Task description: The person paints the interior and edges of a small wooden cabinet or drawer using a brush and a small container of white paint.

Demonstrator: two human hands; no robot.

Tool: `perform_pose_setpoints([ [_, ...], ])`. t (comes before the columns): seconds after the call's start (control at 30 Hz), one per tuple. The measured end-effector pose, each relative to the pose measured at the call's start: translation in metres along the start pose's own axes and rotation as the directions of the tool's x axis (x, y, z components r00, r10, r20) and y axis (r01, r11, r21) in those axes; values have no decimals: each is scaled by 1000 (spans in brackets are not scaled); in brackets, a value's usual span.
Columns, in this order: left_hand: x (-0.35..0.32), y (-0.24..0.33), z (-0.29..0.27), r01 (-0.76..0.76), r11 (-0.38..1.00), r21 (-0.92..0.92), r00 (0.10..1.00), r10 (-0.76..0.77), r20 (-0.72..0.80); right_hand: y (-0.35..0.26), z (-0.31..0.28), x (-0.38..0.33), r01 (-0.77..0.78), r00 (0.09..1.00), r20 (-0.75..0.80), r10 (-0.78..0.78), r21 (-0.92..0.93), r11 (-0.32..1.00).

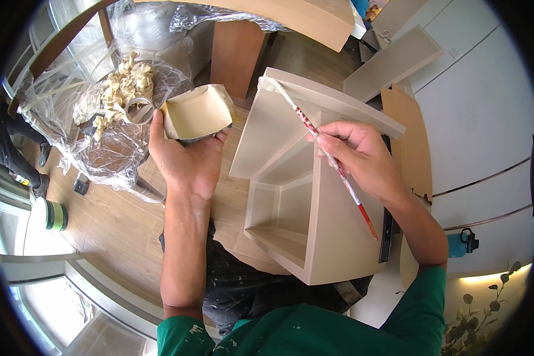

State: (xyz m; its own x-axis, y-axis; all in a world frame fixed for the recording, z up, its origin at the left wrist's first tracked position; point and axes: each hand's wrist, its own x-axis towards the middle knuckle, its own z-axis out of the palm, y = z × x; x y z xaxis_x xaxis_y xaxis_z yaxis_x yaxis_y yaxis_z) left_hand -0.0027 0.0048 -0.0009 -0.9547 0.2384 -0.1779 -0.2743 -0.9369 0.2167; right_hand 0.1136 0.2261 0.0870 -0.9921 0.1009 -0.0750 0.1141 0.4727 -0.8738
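Observation:
My left hand point(187, 163) holds a small cut-down carton point(197, 113) from below, fingers round its side. Cream paint coats the inside of the carton. Between the thumb and fingers of my right hand point(359, 155) is a slim paintbrush point(349, 184), its handle speckled red and white. The brush's pale, paint-covered head lies at the far left corner of a beige cabinet point(344, 231), where it appears to touch the edge. The cabinet has an open compartment facing left and a flat panel angled out at its far end. It stands close in front of my legs.
To the left, a plastic-draped chair point(110, 151) bears crumpled masking tape point(124, 83) and a tape roll point(139, 111). A green-and-white tub point(52, 215) stands on the wood floor. Another person's legs point(18, 151) show at the left edge. A blue bottle point(458, 243) is at right.

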Motion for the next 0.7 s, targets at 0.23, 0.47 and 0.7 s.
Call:
perform_pose_setpoints([
  [0.23,3,-1,-2,-6,1000,9,1000,6,-9,1,-9,-5,-73,997,11,72,5,997],
  [0.47,2,-2,2,-8,1000,8,999,8,-38,4,-17,-15,-100,994,-31,101,29,995],
  [0.7,2,-4,5,-4,1000,-27,996,1,-84,12,-28,-33,-110,989,-96,113,38,993],
])
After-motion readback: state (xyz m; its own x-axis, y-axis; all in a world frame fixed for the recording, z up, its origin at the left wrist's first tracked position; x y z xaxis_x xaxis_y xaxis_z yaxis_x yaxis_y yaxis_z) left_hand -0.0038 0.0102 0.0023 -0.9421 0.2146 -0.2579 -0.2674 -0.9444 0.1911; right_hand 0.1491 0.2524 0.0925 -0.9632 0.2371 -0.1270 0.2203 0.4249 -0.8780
